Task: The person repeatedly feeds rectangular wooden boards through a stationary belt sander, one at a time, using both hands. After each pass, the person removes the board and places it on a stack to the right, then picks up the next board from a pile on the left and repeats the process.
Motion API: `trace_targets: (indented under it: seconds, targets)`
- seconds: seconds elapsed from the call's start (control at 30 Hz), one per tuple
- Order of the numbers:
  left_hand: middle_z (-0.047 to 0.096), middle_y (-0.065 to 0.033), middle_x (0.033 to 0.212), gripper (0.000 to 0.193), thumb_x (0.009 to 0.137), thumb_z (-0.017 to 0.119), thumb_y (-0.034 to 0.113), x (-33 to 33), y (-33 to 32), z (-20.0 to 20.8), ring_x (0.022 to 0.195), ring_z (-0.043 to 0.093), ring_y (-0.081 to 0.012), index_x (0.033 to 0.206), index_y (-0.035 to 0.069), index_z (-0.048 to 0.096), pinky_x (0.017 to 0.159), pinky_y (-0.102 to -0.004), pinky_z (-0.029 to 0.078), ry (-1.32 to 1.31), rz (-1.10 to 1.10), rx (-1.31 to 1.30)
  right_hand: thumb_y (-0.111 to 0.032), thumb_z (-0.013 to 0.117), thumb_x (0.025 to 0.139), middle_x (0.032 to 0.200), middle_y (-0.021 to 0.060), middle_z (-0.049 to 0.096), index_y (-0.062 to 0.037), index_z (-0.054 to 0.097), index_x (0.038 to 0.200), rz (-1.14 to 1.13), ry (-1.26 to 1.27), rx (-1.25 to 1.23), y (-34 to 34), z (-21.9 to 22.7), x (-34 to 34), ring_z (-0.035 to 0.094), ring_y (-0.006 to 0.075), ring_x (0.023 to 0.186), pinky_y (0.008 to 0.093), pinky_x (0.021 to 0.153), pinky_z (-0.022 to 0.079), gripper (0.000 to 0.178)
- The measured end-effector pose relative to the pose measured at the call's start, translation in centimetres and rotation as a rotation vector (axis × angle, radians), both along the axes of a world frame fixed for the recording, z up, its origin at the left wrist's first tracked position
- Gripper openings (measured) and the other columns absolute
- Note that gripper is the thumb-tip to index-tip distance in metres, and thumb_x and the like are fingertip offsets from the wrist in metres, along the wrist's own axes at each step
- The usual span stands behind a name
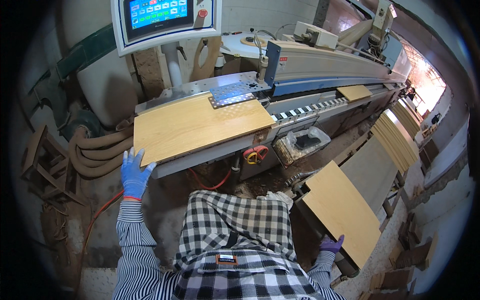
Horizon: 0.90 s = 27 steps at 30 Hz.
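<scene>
At the near left corner of the board [200, 125] lying on the machine [202, 159], the left hand [134, 172] reaches forward, fingers spread open. Low down, the right hand [331, 244] meets a second panel's [341, 212] edge — its grip can't be told — and the checked apron [240, 225] hides some forearm.

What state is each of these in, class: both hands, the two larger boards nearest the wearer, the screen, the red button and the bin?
Left hand: gloved, fingers spread at left board's near corner
Right hand: gloved, at right board's edge; grip unclear
Left board: face up
Right board: face up
Screen: lit
Red button: unclear whether pressed
Bin: open-topped
</scene>
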<state>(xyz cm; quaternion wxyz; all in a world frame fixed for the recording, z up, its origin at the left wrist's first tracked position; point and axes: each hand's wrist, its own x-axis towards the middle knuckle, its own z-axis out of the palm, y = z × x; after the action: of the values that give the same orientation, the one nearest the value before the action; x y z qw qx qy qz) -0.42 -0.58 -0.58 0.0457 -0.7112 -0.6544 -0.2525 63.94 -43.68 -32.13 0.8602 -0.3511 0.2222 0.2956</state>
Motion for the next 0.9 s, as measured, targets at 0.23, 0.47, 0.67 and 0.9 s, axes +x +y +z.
trace_targets:
  seconds: [0.23, 0.47, 0.67, 0.9]
  targets:
    - [0.046, -0.0150, 0.143, 0.053, 0.082, 0.072, 0.023, -2.6, -1.0, -1.5, 0.139, 0.033, -0.0309, 0.131, 0.009, 0.057, 0.112, -0.0393, 0.029, -0.345, -0.096, 0.014, -0.069, 0.069, 0.065, 0.156, 0.0230, 0.006, 0.0044, 0.009, 0.147, -0.002, -0.070, -0.113, 0.8, 0.1, 0.5, 0.014, 0.0318, 0.143, 0.0337, 0.116, 0.018, 0.126]
    - [0.047, -0.0148, 0.143, 0.052, 0.082, 0.072, 0.021, -2.8, -0.7, -1.8, 0.139, 0.033, -0.0302, 0.130, 0.008, 0.057, 0.112, -0.0380, 0.028, -0.395, -0.119, 0.012, -0.064, 0.065, 0.075, 0.145, 0.0095, 0.043, -0.0054, 0.039, 0.139, -0.164, 0.041, -0.150, 2.2, 2.4, -0.6, 0.033, 0.0262, 0.136, 0.0452, 0.117, 0.014, 0.090]
    - [0.047, -0.0157, 0.142, 0.052, 0.081, 0.073, 0.019, -2.4, -0.5, -1.0, 0.139, 0.033, -0.0300, 0.129, 0.007, 0.057, 0.112, -0.0377, 0.028, -0.412, -0.135, -0.018, -0.064, 0.065, 0.074, 0.145, 0.0096, 0.042, -0.0054, 0.041, 0.137, -0.164, 0.103, -0.135, 0.7, 1.7, 0.3, 0.034, 0.0259, 0.135, 0.0437, 0.116, 0.017, 0.090]
    - [0.049, -0.0176, 0.140, 0.057, 0.077, 0.076, 0.015, -3.3, -0.7, -0.8, 0.138, 0.033, -0.0300, 0.129, 0.003, 0.056, 0.112, -0.0383, 0.031, -0.427, -0.130, -0.010, -0.061, 0.067, 0.076, 0.134, 0.0115, 0.052, -0.0034, 0.048, 0.130, -0.274, 0.099, 0.029, 3.3, 6.5, -3.4, 0.046, 0.0286, 0.125, 0.0405, 0.113, 0.026, 0.082]
